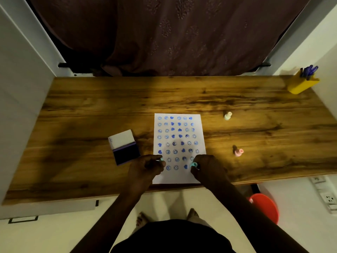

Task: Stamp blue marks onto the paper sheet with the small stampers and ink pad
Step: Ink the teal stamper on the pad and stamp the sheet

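Note:
A white paper sheet (179, 176) lies near the table's front edge, covered with several rows of blue smiley and heart marks. My left hand (145, 166) is closed on a small teal stamper (161, 159) at the sheet's lower left edge. At the sheet's lower right, a second teal stamper (193, 164) sits in the fingers of my right hand (207, 168). The open ink pad (125, 152), dark blue with a white lid, rests left of the sheet.
A pale green stamper (228, 115) and a pink stamper (238, 152) stand right of the sheet on the wooden table (91, 110). A yellow pen holder (302, 84) sits at the far right corner. A red bucket (265, 207) is on the floor.

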Demonstrator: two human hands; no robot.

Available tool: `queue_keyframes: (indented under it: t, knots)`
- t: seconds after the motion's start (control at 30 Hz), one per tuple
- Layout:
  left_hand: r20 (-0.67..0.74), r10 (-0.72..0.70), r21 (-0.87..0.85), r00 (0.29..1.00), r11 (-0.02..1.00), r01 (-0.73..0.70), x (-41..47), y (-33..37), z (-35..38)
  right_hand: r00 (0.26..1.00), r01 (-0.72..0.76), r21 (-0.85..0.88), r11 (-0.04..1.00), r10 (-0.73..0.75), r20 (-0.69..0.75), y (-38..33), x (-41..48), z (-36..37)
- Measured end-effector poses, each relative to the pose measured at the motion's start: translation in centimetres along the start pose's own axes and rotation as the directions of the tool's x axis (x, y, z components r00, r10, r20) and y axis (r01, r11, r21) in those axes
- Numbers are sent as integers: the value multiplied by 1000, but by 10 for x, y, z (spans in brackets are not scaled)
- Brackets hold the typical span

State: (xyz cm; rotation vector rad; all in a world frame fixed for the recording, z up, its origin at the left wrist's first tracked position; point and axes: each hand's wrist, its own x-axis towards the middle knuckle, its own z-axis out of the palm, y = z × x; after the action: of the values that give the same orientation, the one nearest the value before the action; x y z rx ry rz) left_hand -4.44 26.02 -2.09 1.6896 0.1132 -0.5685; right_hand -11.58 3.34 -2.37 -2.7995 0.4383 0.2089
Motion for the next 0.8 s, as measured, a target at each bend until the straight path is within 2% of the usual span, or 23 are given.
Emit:
queue_keyframes:
  t: [0.23,0.5,0.67,0.73,0.8]
  knots:
    - [1,-10,-25,1000,1000,10,5,6,10,997,-38,19,999,37,70,0,9,-1]
    - [-12,69,26,998,997,-68,5,23,17,999,-25,19,1000,24,47,2,10,-4]
    - [29,102,14,994,995,-103,-1,32,16,998,4,52,999,-7,57,10,14,-11]
    - [61,105,20,993,994,-106,-3,33,17,997,-54,177,983,42,69,17,15,-24]
    - [92,107,10,990,994,-109,-5,34,19,992,-123,395,911,104,70,25,16,-43]
